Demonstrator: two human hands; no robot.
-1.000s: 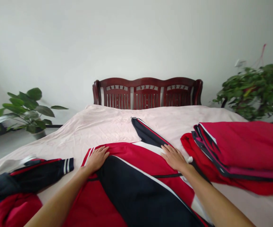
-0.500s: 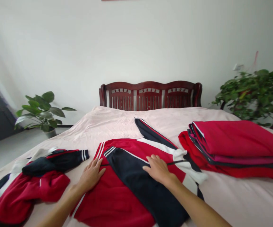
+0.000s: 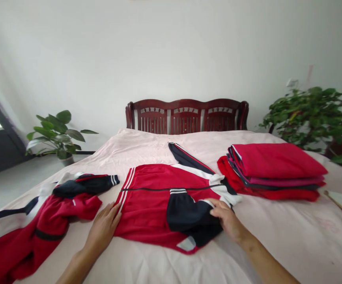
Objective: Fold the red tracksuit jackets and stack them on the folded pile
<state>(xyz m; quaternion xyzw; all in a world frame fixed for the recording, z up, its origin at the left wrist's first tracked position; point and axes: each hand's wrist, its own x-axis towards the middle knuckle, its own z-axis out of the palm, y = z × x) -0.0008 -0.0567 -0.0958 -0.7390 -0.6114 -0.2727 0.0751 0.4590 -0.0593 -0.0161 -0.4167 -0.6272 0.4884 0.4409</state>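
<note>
Head view: from where I stand, a red, navy and white jacket (image 3: 150, 209) lies flat on the pale pink bedspread (image 3: 147, 262), in the middle of the bed just in front of the person. Its long axis runs left to right, across the line to the dark wooden headboard (image 3: 185, 104). The striped hem (image 3: 126, 187) points left, and the white collar (image 3: 222, 191) points right, toward a folded pile (image 3: 277, 161) of mostly red clothes just beyond it. The far sleeve (image 3: 185, 159) stretches away from the body, slanting left, its cuff toward the headboard. The near sleeve (image 3: 185, 215) is doubled over the jacket's body, its striped cuff turned away from the person.

The left hand (image 3: 107, 221) rests palm down at the hem, fingers loosely straight and gripping nothing. The right hand (image 3: 227, 219) has thumb and fingers pinched on the near sleeve at its right side. To the left, near the left hand, a rumpled second jacket (image 3: 52, 221) sprawls on the bedspread, one navy cuff pointing right.
</note>
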